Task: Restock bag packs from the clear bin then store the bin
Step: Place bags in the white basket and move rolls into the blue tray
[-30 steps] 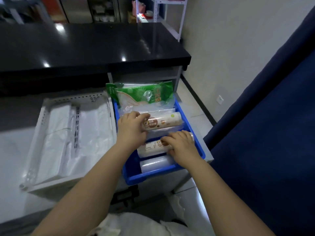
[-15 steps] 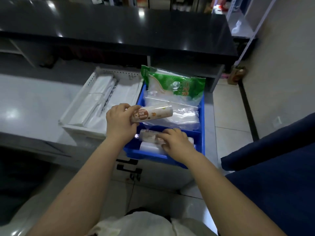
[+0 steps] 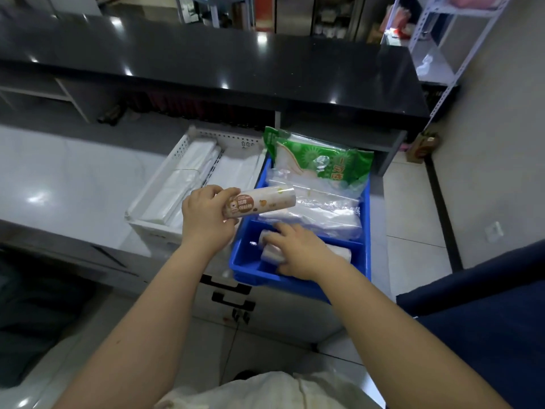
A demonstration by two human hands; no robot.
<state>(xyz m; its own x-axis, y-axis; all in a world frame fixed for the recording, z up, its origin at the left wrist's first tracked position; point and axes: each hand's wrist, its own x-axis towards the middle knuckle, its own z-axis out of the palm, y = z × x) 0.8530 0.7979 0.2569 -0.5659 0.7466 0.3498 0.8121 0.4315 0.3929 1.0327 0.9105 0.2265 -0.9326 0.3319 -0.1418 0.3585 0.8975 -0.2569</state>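
Two rolls in play: right hand (image 3: 298, 252) nearest, down in the blue bin (image 3: 250, 273), fingers curled round a second roll (image 3: 269, 255), probably seating it. Left hand (image 3: 206, 219) grips a labelled roll (image 3: 259, 203) lifted clear, likely next in. Green pack (image 3: 318, 160) sits beyond both.

I see a glossy black countertop (image 3: 206, 54) and a smooth blue plastic bin (image 3: 250, 273). Clear crinkled plastic bag packs (image 3: 321, 208) shine; the white tray (image 3: 188, 143) looks perforated.
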